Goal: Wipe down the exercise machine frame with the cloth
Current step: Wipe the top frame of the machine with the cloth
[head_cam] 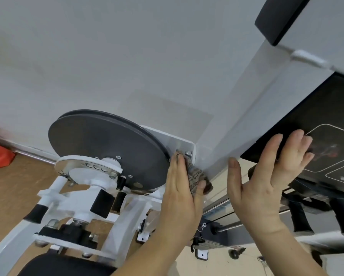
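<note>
Brown-grey striped cloth (199, 175) sits bunched under the left hand (182, 188), pressed against the white frame (236, 124) at the lower corner of a bracket plate (179, 140), where that plate meets the upright. The left hand's grip looks closed on the cloth. The fingers lie straight and flat over it, and the thumb pins its lower end against the palm.

The nearest hazard is the narrow gap the fingertips point into, between the plate and the rim of the big grey disc (103, 144). If the disc turned while the fingers were there, they would likely be nipped. A loose fold of cloth could also be drawn in. Two bolts (188, 153) stand proud of the plate just beside the fingertips. A hard stroke across them could snag the fabric or scrape a knuckle. Because the cloth is wadded rather than spread, only a small face seems to meet the metal, so a stroke may leave strips of the frame untouched. The thumb's hold could also give way on a long pull along the upright.

The cloth looks soft and worn, with darker wavy stripes. It appears dull, perhaps damp or soiled, though that cannot be told for sure.

Further out, the right hand (266, 176) has an open grip and holds nothing. Its fingers are spread, with the tips resting on the edge of a black panel (310, 120). Leaning weight there might smear the panel.
</note>
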### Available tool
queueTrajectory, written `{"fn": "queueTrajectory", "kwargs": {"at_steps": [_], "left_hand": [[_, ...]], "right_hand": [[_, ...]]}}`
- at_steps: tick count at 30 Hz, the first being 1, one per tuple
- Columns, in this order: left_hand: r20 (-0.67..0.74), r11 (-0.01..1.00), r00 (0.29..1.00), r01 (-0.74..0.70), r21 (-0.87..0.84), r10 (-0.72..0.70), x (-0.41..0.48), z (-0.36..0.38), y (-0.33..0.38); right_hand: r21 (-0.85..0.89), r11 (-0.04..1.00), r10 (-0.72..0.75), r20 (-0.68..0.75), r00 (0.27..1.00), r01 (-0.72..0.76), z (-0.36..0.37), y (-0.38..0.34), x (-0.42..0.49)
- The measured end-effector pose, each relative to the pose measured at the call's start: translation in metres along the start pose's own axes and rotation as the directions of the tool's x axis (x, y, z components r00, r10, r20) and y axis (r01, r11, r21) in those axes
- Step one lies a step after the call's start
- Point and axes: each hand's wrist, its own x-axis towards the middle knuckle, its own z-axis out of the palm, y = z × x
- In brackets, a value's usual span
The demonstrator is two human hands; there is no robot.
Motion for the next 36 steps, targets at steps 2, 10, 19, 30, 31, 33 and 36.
{"fn": "queueTrajectory", "kwargs": {"at_steps": [2, 10, 19, 30, 31, 33, 36], "left_hand": [[0.030, 0.999, 0.999, -0.046, 0.020, 0.045, 0.014, 0.008, -0.001], [0.101, 0.996, 0.991, 0.089, -0.025, -0.086, 0.013, 0.016, -0.036], [0.144, 0.993, 0.985, 0.100, -0.058, -0.091, 0.024, 0.011, -0.025], [0.129, 0.984, 0.975, 0.175, 0.044, -0.180, 0.002, -0.015, -0.024], [0.122, 0.988, 0.981, 0.152, 0.030, -0.154, 0.009, -0.006, -0.020], [0.098, 0.989, 0.984, 0.151, -0.006, -0.149, 0.013, 0.013, -0.012], [0.099, 0.984, 0.979, 0.179, 0.007, -0.179, 0.008, 0.023, -0.016]], "right_hand": [[0.028, 1.000, 0.002, 0.050, 0.999, -0.004, -0.006, -0.006, -0.013], [-0.102, 0.995, -0.011, 0.086, 0.996, 0.020, 0.017, -0.001, -0.029], [-0.104, 0.994, -0.027, 0.020, 0.999, 0.029, 0.027, 0.003, -0.032], [-0.129, 0.990, -0.053, 0.009, 0.999, 0.054, 0.029, 0.009, -0.034], [-0.134, 0.989, -0.057, 0.010, 0.998, 0.058, 0.029, 0.009, -0.033], [-0.141, 0.988, -0.059, 0.006, 0.998, 0.060, 0.029, 0.010, -0.035], [-0.128, 0.990, -0.068, -0.004, 0.998, 0.067, 0.030, 0.010, -0.036]]}}
